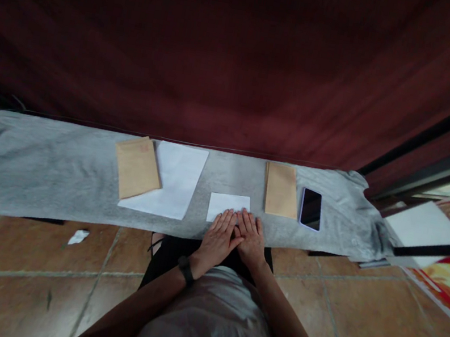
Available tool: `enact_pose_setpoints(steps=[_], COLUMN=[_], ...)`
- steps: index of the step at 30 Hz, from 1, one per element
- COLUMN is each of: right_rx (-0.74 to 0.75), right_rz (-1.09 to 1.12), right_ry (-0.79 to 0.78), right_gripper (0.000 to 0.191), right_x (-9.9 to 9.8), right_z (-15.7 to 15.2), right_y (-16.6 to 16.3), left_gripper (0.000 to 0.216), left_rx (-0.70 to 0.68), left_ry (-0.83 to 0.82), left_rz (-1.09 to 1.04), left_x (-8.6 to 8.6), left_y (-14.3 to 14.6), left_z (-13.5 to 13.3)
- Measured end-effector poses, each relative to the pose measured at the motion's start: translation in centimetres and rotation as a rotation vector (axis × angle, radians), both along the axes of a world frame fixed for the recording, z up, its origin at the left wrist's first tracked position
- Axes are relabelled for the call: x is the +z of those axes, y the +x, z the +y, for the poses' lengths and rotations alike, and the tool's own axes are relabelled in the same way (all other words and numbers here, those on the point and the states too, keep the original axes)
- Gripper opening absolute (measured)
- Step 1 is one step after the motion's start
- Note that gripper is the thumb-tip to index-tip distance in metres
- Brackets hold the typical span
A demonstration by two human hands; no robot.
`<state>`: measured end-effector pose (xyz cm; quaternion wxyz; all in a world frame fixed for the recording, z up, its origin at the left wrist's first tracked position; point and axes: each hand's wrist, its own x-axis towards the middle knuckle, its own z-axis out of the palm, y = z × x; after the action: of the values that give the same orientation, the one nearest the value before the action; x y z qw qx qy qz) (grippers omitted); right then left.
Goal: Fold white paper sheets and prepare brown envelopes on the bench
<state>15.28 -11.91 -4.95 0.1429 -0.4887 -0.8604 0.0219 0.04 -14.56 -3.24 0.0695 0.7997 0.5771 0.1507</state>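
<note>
Both hands flat on the near edge of a small folded white paper (229, 205), fingers spread and pressed down, nothing pinched. Left hand (218, 239) covers the paper's near-left part, right hand (251, 237) the near-right corner; thumbs touch or overlap between them. Left wrist carries a black band (186, 270).

The paper sits mid-surface, close to the near edge of the surface (33, 177), which is covered with grey cloth. The paper's far edge is clear of everything.

Left of it: a large white sheet (179, 184), just beside but not touching, with a narrow strip of cloth between. A tan envelope (136, 168) lies tilted over the sheet's left edge. Further left is a long bare run of cloth out to a bunched end.

Right of it: a second tan envelope (281, 189), upright, near the right hand's fingertips with a small gap. A phone (312, 208) lies screen-up just beside that envelope, roughly parallel, the two close or touching; can't tell. Beyond the phone there's a short stretch of cloth, then a rumpled drop-off at the right end.

The far edge of the surface butts against a dark red curtain (243, 56), so no room behind. On the near side the cloth hangs over the edge above a tiled floor (18, 272). A crumpled white scrap (78, 236) lies on the floor to the left, well apart from the hands.
</note>
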Motion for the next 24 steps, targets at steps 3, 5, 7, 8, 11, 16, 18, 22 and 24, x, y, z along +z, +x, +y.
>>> enact_pose_setpoints(steps=[3,5,7,8,11,16,18,22,24], right_rx=[-0.04,-0.06,-0.074,-0.08,-0.087,-0.097,-0.101,-0.101,-0.089], right_rz=[0.015,0.022,0.023,0.022,0.011,0.008,0.011,0.012,0.009], right_ry=[0.005,0.013,0.024,0.029,0.033,0.03,0.028,0.034,0.046], right_gripper=[0.051,0.052,0.053,0.053,0.054,0.053,0.053,0.052,0.053], right_x=[0.0,0.0,-0.1,-0.1,-0.1,-0.1,-0.1,-0.3,-0.5], right_z=[0.0,-0.1,-0.2,-0.3,-0.5,-0.7,-0.7,-0.8,-0.8], right_y=[0.0,0.1,0.3,0.5,1.2,1.7,1.7,1.7,1.8], left_gripper=[0.073,0.074,0.074,0.075,0.074,0.067,0.063,0.06,0.06], left_rx=[0.004,0.024,0.06,0.081,0.14,0.216,0.21,0.029,-0.063], left_ry=[0.009,0.016,0.018,0.018,0.027,0.082,0.089,0.052,0.027], left_rz=[0.053,0.087,0.118,0.131,0.161,0.16,0.142,0.081,0.057], left_x=[-0.2,-0.3,-0.4,-0.4,-0.6,-0.6,-0.4,-0.2,-0.3], left_y=[-1.1,-2.0,-2.9,-3.3,-4.3,-4.3,-3.3,-0.1,1.4], left_z=[-0.3,-0.5,-0.8,-0.9,-1.3,-1.3,-0.8,1.1,2.2])
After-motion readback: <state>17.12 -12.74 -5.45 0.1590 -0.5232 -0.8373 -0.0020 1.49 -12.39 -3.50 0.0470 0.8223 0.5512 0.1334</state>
